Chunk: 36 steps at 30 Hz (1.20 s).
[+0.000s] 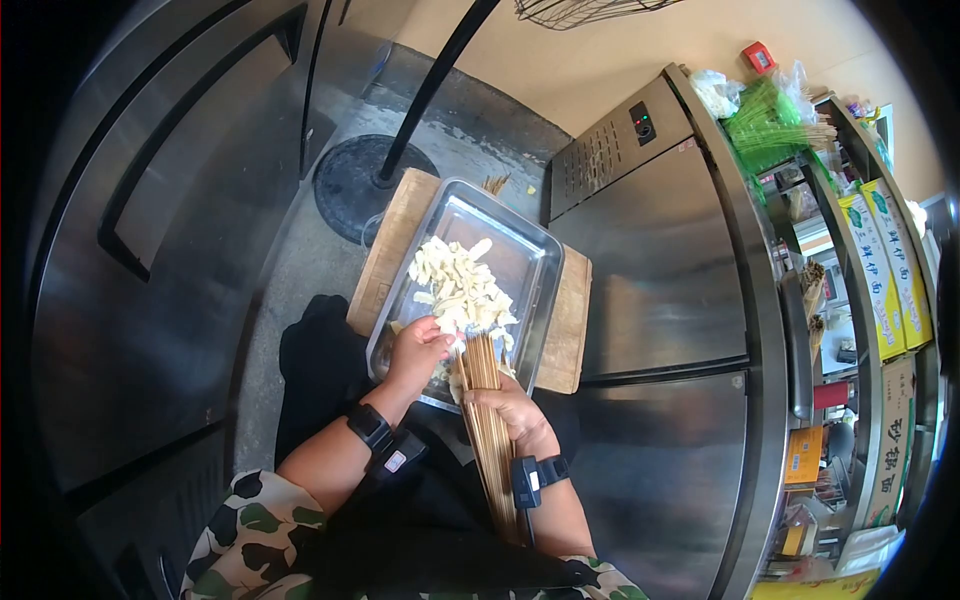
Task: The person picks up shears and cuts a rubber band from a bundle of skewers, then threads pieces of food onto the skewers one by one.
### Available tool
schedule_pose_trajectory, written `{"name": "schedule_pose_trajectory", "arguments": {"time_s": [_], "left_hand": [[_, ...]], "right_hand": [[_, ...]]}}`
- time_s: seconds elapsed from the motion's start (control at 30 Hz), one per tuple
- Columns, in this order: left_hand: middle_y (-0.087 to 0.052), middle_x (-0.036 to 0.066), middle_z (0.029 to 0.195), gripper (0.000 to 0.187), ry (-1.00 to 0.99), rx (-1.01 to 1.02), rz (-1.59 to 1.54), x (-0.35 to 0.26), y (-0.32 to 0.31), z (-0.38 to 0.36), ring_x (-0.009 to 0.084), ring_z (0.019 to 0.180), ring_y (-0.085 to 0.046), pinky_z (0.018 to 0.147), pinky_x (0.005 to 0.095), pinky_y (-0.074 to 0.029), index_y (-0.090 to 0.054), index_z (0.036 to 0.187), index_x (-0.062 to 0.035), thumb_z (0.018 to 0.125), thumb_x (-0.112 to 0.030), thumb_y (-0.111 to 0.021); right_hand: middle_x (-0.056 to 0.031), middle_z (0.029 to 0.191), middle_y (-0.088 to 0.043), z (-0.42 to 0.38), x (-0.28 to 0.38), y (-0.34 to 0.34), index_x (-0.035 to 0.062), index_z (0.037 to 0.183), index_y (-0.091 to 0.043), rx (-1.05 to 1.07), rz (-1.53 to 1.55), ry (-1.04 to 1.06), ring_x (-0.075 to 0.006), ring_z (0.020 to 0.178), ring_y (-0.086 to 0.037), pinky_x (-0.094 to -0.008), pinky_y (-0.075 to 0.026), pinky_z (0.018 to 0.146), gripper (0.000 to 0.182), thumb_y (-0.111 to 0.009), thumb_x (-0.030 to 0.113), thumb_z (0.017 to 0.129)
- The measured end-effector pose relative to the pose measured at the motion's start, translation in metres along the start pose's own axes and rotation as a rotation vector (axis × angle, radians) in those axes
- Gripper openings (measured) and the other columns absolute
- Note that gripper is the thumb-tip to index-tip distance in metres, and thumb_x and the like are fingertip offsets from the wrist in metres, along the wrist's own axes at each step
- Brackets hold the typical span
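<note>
My right hand (512, 408) is wrapped round a thick bundle of bamboo skewers (487, 435), their tips pointing away from me over the tray. My left hand (418, 352) pinches a pale piece (455, 345) right at the skewer tips, its fingertips close to the bundle. Beyond the hands, a heap of pale yellow-white sliced food pieces (462, 285) lies in a rectangular metal tray (545, 262). A few pieces lie near the front of the tray, partly hidden by my hands and the skewers.
Under the tray is a wooden board (562, 340). A black pole on a round base (350, 185) stands behind it. Steel cabinets rise at left (150, 330) and right (660, 280). Shelves (850, 400) at the far right hold boxes, bags and skewers.
</note>
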State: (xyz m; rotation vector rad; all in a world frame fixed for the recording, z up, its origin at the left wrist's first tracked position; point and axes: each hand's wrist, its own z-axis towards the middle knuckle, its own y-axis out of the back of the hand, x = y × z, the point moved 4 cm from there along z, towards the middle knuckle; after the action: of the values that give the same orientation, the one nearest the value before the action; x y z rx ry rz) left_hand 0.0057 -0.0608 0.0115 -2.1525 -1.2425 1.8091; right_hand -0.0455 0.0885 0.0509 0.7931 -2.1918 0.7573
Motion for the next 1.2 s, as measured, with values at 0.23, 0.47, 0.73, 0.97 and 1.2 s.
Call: {"name": "schedule_pose_trajectory", "arguments": {"time_s": [0.23,0.47,0.73,0.97,1.2], "left_hand": [[-0.064,0.009,0.099,0.020,0.023,0.044,-0.031,-0.013,-0.006,-0.008,0.0137,0.094,-0.062,0.076,0.0236,-0.049,-0.054,0.107,-0.0014,0.086,-0.003,-0.054],[-0.064,0.007,0.097,0.015,-0.132,0.184,0.151,0.003,-0.006,-0.010,0.0132,0.090,-0.063,0.072,0.0229,-0.048,-0.054,0.102,-0.0021,0.088,-0.006,-0.054],[-0.063,0.007,0.085,0.020,-0.086,-0.041,0.056,0.009,-0.004,-0.005,0.0079,0.072,-0.059,0.059,0.0216,-0.049,-0.054,0.103,0.0006,0.084,-0.005,-0.059],[-0.063,0.004,0.092,0.023,0.112,-0.020,-0.004,0.001,-0.004,-0.009,0.0103,0.082,-0.061,0.065,0.0236,-0.050,-0.056,0.108,-0.0084,0.086,-0.012,-0.061],[-0.063,0.005,0.092,0.020,0.304,0.034,-0.038,0.009,-0.001,-0.012,0.0115,0.080,-0.061,0.070,0.0260,-0.052,-0.062,0.100,-0.0042,0.085,-0.017,-0.063]], "right_hand": [[-0.0047,0.088,-0.060,0.000,0.000,0.001,0.0028,0.112,-0.053,-0.001,0.026,-0.026,-0.0144,0.072,-0.060,-0.0262,-0.051,0.061,0.041,-0.066,-0.001,0.073],[-0.0052,0.085,-0.060,0.000,-0.002,0.004,0.0032,0.110,-0.053,-0.027,0.023,-0.030,-0.0145,0.068,-0.060,-0.0267,-0.051,0.058,0.039,-0.067,0.000,0.074],[-0.0048,0.085,-0.060,0.000,-0.001,0.002,0.0036,0.109,-0.052,-0.024,0.022,-0.028,-0.0144,0.069,-0.060,-0.0264,-0.051,0.059,0.039,-0.067,0.000,0.074],[-0.0031,0.083,-0.060,-0.002,0.001,-0.001,0.0023,0.106,-0.055,-0.016,0.032,-0.021,-0.0128,0.069,-0.059,-0.0248,-0.049,0.060,0.036,-0.068,0.002,0.073],[-0.0032,0.082,-0.060,-0.003,0.000,0.000,0.0020,0.103,-0.056,-0.003,0.055,-0.029,-0.0131,0.069,-0.059,-0.0248,-0.049,0.060,0.032,-0.067,0.001,0.073]]}}
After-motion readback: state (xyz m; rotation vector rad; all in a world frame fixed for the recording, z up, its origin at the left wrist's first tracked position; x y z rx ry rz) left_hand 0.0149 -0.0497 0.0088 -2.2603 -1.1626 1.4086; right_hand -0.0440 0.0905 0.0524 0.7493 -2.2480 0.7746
